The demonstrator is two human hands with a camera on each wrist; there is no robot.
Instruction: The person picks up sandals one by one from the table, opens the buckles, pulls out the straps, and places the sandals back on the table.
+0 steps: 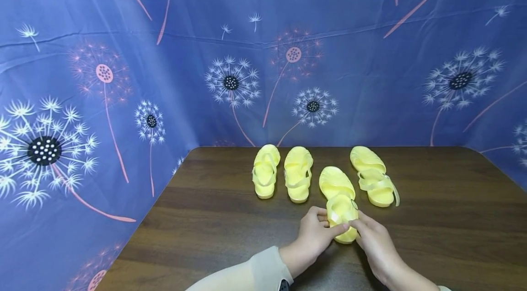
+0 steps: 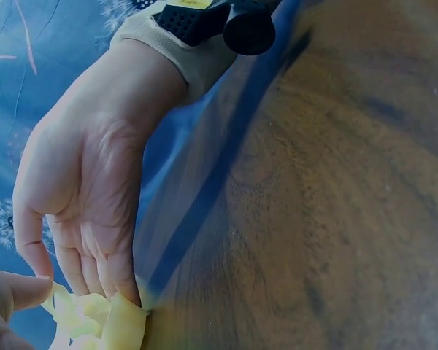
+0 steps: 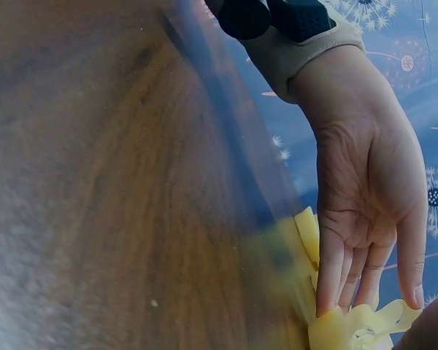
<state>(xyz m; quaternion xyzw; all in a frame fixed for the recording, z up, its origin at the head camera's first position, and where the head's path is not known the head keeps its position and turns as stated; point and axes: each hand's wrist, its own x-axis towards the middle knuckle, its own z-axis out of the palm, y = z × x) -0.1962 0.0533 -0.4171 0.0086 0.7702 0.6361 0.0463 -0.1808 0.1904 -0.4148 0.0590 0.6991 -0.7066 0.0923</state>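
Note:
A yellow strappy sandal (image 1: pixel 335 182) lies nearest to me on the table, its toe pointing away. My left hand (image 1: pixel 309 238) grips it from the left, fingers along its side and thumb across the strap near the heel. From the right, my right hand (image 1: pixel 378 244) pinches the strap between thumb and fingers. Both thumbs almost meet over the heel. In the left wrist view, the straps (image 2: pixel 124 321) show at the left fingertips; in the right wrist view, the sandal's side (image 3: pixel 327 332) touches the right fingers. Part of the heel is hidden by the hands.
A second yellow sandal (image 1: pixel 366 159) with a loose strap end lies to the right. Two more, a left one (image 1: pixel 263 185) and a middle one (image 1: pixel 297 195), stand side by side at the back. The brown wooden table (image 1: pixel 197 218) meets a blue dandelion-print cloth (image 1: pixel 362 62).

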